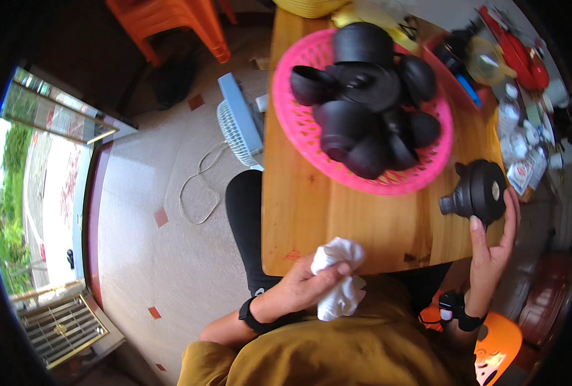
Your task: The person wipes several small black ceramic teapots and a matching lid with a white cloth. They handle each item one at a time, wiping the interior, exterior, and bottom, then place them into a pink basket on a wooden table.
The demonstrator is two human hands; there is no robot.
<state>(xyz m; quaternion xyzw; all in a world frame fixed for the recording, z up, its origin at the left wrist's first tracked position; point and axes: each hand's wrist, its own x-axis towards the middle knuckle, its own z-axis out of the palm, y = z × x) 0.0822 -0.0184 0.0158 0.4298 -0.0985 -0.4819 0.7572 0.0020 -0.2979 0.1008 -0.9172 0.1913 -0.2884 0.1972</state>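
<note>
Bunched in my left hand (322,284) is a white cloth (339,251), held just off the table's near edge. My right hand (493,241) has its thumb and fingers around a dark clay-like pot (481,190), which lies tipped at the right side of the wooden table (363,222); a short spout or neck points left, and a pale round mark shows on its side. A pink plastic basket (298,135) farther back holds several black cups (310,84) and pots (363,43). Whether the pot rests fully on the table cannot be told.
A red plastic container (462,91) stands right of the basket. Clear plastic bottles (508,111) and a red tool (517,58) crowd the far right. A fan (235,130) with a loose cord (184,193) stands on the floor at left. An orange chair (175,19) is behind it.
</note>
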